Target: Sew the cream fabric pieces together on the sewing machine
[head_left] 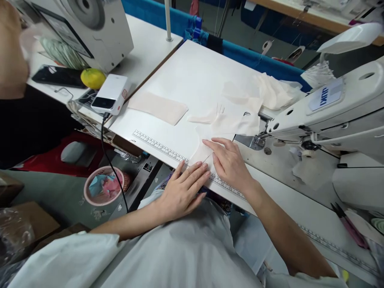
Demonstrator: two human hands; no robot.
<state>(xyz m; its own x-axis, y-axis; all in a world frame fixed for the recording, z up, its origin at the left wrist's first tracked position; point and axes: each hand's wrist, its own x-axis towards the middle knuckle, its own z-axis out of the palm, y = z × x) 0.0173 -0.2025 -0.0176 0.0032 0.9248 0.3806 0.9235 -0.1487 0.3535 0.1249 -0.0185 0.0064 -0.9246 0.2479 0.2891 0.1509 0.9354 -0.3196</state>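
A thin pale fabric piece (199,146) lies at the front edge of the white table, over part of the printed ruler. My left hand (184,188) rests flat on its near end, fingers stretched out. Just right of it, my right hand (229,160) touches the same piece with its fingertips, fingers spread. A thin line, perhaps a seam or fold, shows between the two hands. Beyond them, more pale pieces (235,122) reach the presser foot (259,141) of the sewing machine (333,104). A separate pale strip (159,107) lies further left.
A white power bank (111,94) with a black cable, a yellow fruit (93,78) and a black phone (58,76) are at the left. Dark-tipped scissors (351,228) lie at the right. Below stands a pink basket (102,200). Another person's arm (12,52) shows upper left.
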